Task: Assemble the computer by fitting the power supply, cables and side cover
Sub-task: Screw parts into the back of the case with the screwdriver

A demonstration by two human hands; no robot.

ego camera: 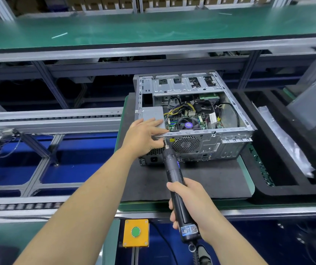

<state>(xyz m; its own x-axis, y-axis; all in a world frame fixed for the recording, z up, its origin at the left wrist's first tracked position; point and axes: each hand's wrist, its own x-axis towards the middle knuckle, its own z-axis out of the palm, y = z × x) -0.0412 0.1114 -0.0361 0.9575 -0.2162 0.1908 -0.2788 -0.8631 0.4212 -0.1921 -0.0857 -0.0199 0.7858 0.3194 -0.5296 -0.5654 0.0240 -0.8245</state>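
Open computer case (191,119) lying on mat (201,180) atop worktop (248,175); power supply (152,113) in case's left corner; push-button box (135,232) in front, below.

Single head-worn view, wide-angle, facing forward and down, close over the open computer case (195,119)

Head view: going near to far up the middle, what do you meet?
Yellow button box → right hand gripping the electric screwdriver → computer case → green shelf → cardboard boxes.

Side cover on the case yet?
Off. The case lies open on top, with the motherboard and cables exposed.
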